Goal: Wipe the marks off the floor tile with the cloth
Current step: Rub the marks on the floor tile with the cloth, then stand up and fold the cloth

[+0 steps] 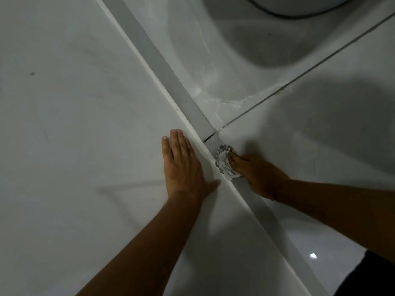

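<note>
Grip: right hand [259, 175], right of centre frame, has its fingers pressed down on a small crumpled cloth [224, 161], pinning and grasping it against the floor so that pressure goes straight into the wipe.
Left hand: left hand [183, 167], centre frame, lies flat and released, fingers straight and together, palm on the pale raised surface [74, 124]; it grasps nothing and seems to serve as a brace for a person leaning low.
Cloth position: bunched at the fingertips, touching the grey strip [171, 75] that runs diagonally from upper centre to lower right, just below where a dark grout line [299, 80] meets it.
Floor tile: floor tile [310, 135] fills the right of the frame, glossy and shadowed; whitish smears [235, 102] lie above the grout line, near the junction and apart from the cloth.
Why bunched: a tight wad probably lets the fingers work the edge and corner, where grime collects.
Progress: wiping looks under way at the tile's edge; the smears beyond the grout line appear unwiped.
Other: curved white fixture [299, 5] with a dark cable at upper right, well apart.
</note>
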